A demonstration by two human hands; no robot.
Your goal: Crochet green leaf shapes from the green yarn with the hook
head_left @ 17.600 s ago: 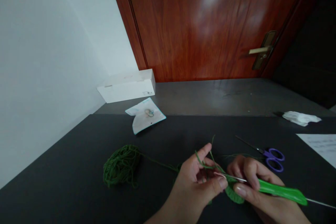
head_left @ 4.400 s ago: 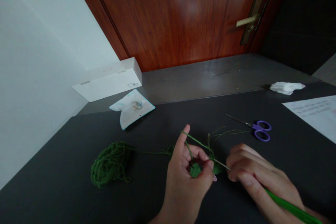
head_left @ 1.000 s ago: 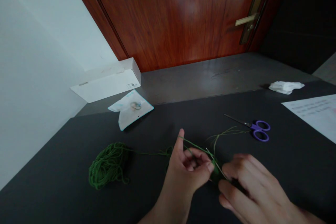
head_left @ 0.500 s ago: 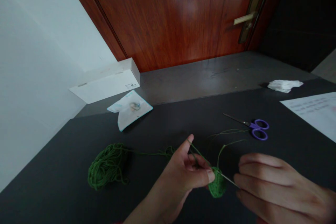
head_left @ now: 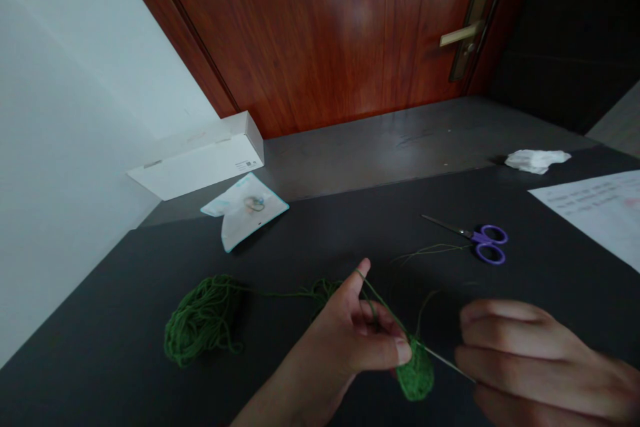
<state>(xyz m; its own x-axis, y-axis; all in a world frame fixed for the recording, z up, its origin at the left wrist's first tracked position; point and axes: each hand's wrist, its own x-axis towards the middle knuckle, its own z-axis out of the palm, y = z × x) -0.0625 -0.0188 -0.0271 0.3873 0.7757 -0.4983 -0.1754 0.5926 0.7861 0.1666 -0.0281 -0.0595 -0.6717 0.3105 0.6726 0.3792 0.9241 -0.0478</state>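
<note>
Between thumb and fingers, my left hand [head_left: 357,340] pinches a small green crochet piece [head_left: 416,373]. Green yarn [head_left: 381,299] loops over its raised index finger and runs down to the piece. My right hand [head_left: 540,360] is closed around a thin metal crochet hook [head_left: 450,363], whose tip meets the top edge of the crochet piece. A loose yarn tail [head_left: 425,307] sticks up from the work. To the left lies a green yarn skein [head_left: 200,320], with a strand trailing toward my left hand.
Purple-handled scissors [head_left: 483,242] lie beyond my right hand, with thin thread ends [head_left: 430,251] beside them. A white pouch [head_left: 250,210] and a white box [head_left: 210,157] are at the back left. Crumpled tissue [head_left: 536,160] and a printed sheet [head_left: 595,207] are at the right.
My right hand has shifted slightly right and down with the hook. The crochet piece sits a little lower, and its yarn tail has swung. My left hand keeps its hold.
</note>
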